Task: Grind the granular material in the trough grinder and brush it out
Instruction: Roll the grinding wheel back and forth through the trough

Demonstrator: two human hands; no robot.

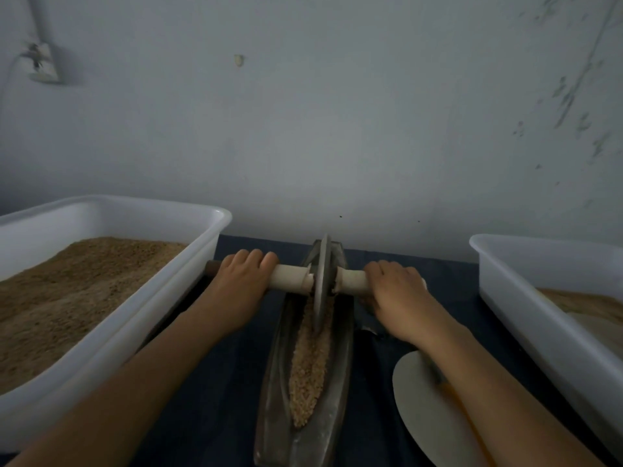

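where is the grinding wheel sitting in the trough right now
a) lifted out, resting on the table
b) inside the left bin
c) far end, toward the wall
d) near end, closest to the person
c: the grinding wheel stands in the far part of the trough, with the granular material stretching back toward the person.

Dim, cool grey-blue cast, underexposed. Soft diffuse light, source unclear; no hard shadows, no glare. Wall (337, 112) murky, darker toward corners. White tubs (135, 210) brightest areas. Wide-angle bowing at edges, tub rims curved. Overall soft, slight blur; dark cloth (222, 382) nearly detail-free.
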